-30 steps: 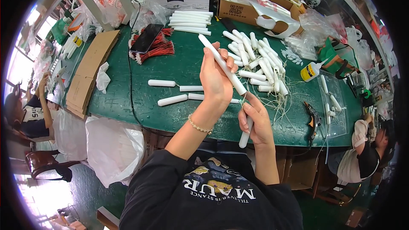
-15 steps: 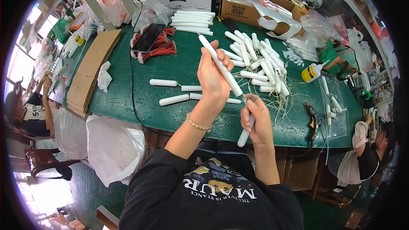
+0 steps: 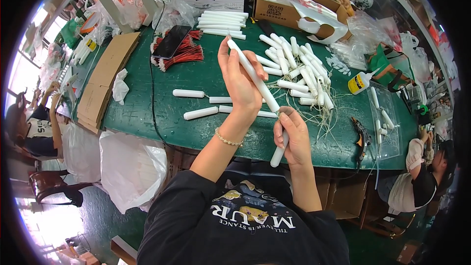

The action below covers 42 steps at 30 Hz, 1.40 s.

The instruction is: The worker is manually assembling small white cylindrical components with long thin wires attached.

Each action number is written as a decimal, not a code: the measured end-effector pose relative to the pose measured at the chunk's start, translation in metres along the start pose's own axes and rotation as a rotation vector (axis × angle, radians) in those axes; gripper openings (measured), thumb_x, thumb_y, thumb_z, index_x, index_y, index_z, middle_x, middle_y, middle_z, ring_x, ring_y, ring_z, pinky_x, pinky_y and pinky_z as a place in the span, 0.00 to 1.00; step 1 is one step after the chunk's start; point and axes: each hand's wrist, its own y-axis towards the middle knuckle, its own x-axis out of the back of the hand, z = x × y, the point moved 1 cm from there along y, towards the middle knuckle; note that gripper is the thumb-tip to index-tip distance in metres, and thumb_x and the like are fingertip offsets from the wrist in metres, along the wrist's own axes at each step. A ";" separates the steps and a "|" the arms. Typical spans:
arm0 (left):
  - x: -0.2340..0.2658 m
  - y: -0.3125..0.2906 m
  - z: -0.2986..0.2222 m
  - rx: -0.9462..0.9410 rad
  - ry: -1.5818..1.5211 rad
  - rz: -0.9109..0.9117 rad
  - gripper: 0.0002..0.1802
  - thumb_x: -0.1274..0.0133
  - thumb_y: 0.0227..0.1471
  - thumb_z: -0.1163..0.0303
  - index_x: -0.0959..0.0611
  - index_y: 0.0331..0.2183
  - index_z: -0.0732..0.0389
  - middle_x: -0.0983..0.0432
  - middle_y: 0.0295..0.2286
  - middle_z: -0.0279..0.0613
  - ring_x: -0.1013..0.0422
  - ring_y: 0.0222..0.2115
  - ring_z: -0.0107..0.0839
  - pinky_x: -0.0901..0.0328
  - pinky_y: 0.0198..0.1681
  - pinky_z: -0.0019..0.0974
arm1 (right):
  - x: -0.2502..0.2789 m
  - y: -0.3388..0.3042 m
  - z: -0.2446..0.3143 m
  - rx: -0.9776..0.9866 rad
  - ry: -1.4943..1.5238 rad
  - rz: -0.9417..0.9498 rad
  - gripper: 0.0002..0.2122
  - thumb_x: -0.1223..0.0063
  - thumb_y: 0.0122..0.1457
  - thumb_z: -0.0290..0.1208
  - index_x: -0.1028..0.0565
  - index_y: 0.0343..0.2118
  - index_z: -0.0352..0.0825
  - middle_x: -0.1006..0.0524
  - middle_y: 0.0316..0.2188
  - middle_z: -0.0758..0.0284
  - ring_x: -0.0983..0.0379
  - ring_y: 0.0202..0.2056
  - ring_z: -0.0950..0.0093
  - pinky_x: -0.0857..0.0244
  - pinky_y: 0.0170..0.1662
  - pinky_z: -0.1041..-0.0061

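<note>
Tube [image 3: 259,85], long, white, slanted above green desk [image 3: 201,77]; left hand [image 3: 240,91] beneath, grip half-curled round it. Shorter tube [image 3: 277,156] (lower end protruding): pinched in right hand's [image 3: 297,140] grip. Corded tubes [image 3: 308,77]: heaped beyond.

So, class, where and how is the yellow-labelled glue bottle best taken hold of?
Probably around the broad body of the glue bottle, from the wearer's near side: the thin nozzle points away and rightward, bare green table shows on that near side, and white tubes lie to its left.
</note>
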 end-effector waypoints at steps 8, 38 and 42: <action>0.013 0.010 -0.006 -0.020 -0.038 -0.090 0.09 0.59 0.60 0.62 0.37 0.39 0.55 0.34 0.24 0.35 0.36 0.18 0.26 0.37 0.23 0.32 | 0.001 -0.002 -0.001 0.116 -0.188 -0.057 0.10 0.55 0.61 0.30 0.35 0.41 0.30 0.31 0.18 0.68 0.41 0.14 0.84 0.47 0.15 0.87; 0.027 0.023 -0.019 0.106 -0.018 -0.094 0.10 0.54 0.58 0.66 0.27 0.37 0.64 0.31 0.28 0.36 0.33 0.31 0.27 0.34 0.38 0.34 | 0.004 0.000 0.003 0.208 -0.273 0.106 0.15 0.55 0.61 0.27 0.39 0.49 0.30 0.29 0.23 0.66 0.36 0.20 0.83 0.42 0.20 0.87; 0.003 0.034 -0.061 0.022 0.001 0.126 0.11 0.55 0.59 0.66 0.28 0.38 0.64 0.33 0.23 0.33 0.37 0.24 0.24 0.38 0.29 0.29 | -0.007 0.007 0.008 0.056 -0.383 0.242 0.21 0.51 0.58 0.26 0.40 0.53 0.29 0.28 0.32 0.64 0.30 0.29 0.80 0.35 0.31 0.83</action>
